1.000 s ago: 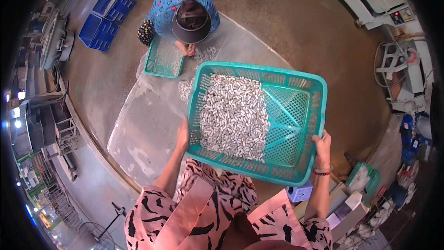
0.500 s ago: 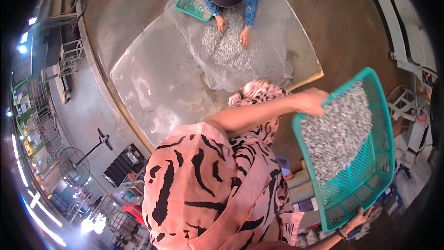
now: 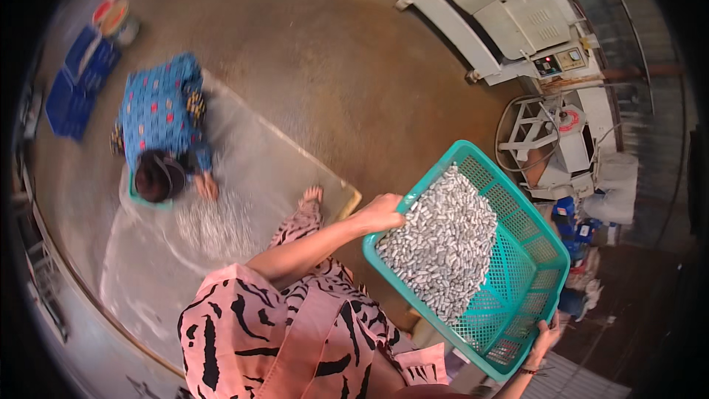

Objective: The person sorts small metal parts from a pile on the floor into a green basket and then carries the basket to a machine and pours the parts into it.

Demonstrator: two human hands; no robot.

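A green plastic mesh basket (image 3: 543, 247) is held up in front of me, tilted. Many small silvery cylindrical pieces (image 3: 447, 247) are heaped toward its left side, while the mesh bottom shows on the right. My left hand (image 3: 382, 213) is closed over the basket's left rim. At the lower right corner, my right hand (image 3: 545, 338) grips the opposite rim, its fingers on the outer edge and a dark band at the wrist.
A co-worker in a blue patterned top (image 3: 159, 103) bends over a pile of silvery pieces (image 3: 214, 225) on a sheet (image 3: 140, 273) at left. Blue crates (image 3: 81, 81) stand beyond. A pale machine (image 3: 509, 22) and a white metal frame (image 3: 543, 140) are at the right.
My view has swung to the right, so the co-worker and sheet now sit further left and more of the machine shows. Both hands still hold the basket.
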